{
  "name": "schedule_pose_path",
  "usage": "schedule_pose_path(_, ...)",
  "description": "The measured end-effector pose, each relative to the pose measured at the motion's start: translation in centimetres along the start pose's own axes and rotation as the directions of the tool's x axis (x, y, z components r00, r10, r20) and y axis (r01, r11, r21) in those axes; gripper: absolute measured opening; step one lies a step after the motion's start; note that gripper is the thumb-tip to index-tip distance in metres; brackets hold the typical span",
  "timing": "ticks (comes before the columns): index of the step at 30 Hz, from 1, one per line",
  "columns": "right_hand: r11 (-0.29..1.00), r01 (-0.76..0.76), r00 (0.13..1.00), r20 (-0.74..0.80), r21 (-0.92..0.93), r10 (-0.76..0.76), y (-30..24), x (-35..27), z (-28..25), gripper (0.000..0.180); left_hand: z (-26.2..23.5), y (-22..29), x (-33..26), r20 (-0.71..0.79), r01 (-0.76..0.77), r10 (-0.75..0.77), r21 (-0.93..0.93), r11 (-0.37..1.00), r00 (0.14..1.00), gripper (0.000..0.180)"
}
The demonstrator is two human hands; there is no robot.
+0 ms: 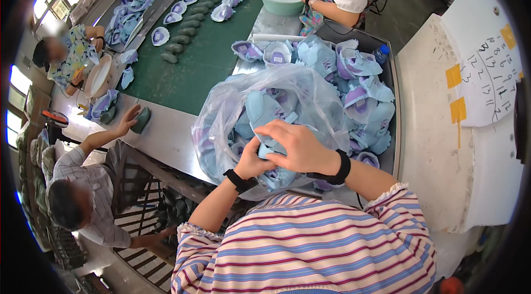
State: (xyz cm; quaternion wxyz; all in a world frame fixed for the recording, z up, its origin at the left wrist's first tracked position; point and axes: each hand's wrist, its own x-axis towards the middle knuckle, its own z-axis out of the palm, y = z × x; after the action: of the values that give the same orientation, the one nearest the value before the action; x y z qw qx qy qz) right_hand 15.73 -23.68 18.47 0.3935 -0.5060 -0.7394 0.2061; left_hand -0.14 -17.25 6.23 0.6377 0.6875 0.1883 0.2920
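A light blue shoe upper with purple trim is between my hands, its rounded toe pointing away from me. My left hand curls around its near end from the left. Over it from the right, my right hand bends its fingers onto the upper, thumb toward the left hand. Both hands are just above an open clear plastic bag that holds several more blue and purple uppers. My fingers hide part of the held piece.
A metal bin heaped with uppers borders the bag on the right, a blue-capped bottle in it. A green conveyor belt carries rows of uppers and dark green shoe lasts. Co-workers work left and beyond, near a green basin.
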Motion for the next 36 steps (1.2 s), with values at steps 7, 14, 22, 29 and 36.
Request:
schedule_pose_path(7, 0.785, -0.229, 0.899, -0.185, 0.575, 0.398, 5.5, 1.7, -6.6, 0.049, -4.0, 4.8, -0.7, 0.129, 0.111, -0.092, -0.152, 0.982, 0.987, 0.057)
schedule_pose_path(14, 0.491, -0.433, 0.792, 0.059, 0.756, 0.608, 7.5, 1.5, -0.2, 0.056, -2.6, 3.9, -0.3, -0.008, 0.154, -0.175, -0.438, 0.886, 0.985, 0.083)
schedule_pose_path(22, 0.739, 0.112, 0.559, -0.657, 0.665, 0.506, 9.8, 1.3, -1.9, 0.066, -3.1, 0.1, -1.5, -0.084, 0.154, -0.274, -0.653, 0.741, 0.958, 0.087)
schedule_pose_path(29, 0.688, -0.224, 0.744, -0.335, 0.691, 0.578, 14.0, -4.2, -9.5, 0.051, -4.9, 2.0, 0.5, -0.393, -0.02, -0.378, -0.715, 0.699, 0.838, 0.044)
schedule_pose_path(36, 0.801, -0.307, 0.771, -0.359, 0.513, 0.526, 12.6, -4.3, -12.3, 0.034, -5.4, 3.0, 1.6, -0.529, -0.078, -0.301, -0.579, 0.812, 0.794, 0.05)
